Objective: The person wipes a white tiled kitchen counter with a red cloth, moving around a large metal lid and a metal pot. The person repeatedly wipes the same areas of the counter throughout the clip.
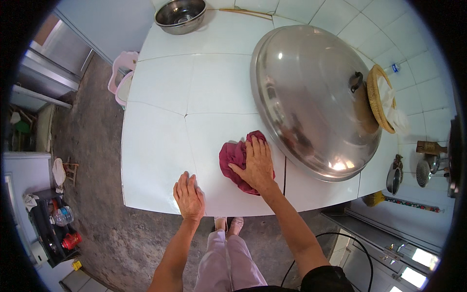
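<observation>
A crumpled dark red cloth lies on the white tiled counter. My right hand is on top of it, pressing it against the tiles, fingers pointing away from me and thumb to the left. Part of the cloth is hidden under the palm. My left hand rests palm down near the counter's front edge, holding nothing. Just beyond my right hand, a very large domed metal lid with a black handle covers much of the counter's right side.
A metal bowl stands at the far left corner, and wooden chopsticks lie by the wall. Against the lid leans a woven basket with white material in it. A pink chair is beside the counter's left edge. Ladles hang at right.
</observation>
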Tool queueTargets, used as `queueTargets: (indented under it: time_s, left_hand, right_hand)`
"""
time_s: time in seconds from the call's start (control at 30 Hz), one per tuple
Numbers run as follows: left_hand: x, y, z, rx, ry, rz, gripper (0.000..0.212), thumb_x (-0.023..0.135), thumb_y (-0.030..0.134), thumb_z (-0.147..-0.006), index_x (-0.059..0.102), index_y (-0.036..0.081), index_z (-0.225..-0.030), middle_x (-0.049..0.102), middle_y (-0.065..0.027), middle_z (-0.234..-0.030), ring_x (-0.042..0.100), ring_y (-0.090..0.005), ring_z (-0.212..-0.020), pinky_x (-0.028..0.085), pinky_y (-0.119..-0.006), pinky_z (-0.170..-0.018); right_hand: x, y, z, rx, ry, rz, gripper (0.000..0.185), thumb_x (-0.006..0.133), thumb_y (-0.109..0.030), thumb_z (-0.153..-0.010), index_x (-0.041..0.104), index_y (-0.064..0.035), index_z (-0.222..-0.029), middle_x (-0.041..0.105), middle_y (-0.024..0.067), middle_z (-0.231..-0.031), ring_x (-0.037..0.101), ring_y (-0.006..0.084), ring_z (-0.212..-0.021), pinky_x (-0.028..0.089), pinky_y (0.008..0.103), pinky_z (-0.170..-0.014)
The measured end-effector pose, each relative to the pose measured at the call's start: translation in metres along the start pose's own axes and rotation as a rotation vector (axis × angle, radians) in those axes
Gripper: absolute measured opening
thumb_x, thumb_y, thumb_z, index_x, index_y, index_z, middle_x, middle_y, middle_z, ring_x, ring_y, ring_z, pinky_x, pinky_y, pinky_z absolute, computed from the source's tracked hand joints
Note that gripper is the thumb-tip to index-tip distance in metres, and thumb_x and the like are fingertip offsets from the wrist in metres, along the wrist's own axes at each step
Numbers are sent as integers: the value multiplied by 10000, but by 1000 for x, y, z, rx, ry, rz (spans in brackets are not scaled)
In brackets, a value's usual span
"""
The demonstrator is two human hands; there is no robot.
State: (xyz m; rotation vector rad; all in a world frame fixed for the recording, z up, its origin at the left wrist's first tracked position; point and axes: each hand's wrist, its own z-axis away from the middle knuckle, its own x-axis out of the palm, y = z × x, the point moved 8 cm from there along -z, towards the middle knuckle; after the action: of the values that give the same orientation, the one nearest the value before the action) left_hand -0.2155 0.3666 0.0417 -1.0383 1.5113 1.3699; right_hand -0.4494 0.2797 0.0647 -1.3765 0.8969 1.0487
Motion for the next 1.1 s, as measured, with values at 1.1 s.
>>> queueTargets:
  time_s: [1.1]
  left_hand:
    - [3, 1, -1, -20, -32, 27, 502, 564, 95, -898, 467, 100, -1391, 405, -145, -1525, 369, -333, -1432, 251, -532, -1193]
  right_hand:
    - [10, -24, 44, 258, 390, -74, 685, 761, -301, -790, 537, -74, -1396, 503, 186, -1458, 463, 441, -1323, 335, 595, -1131]
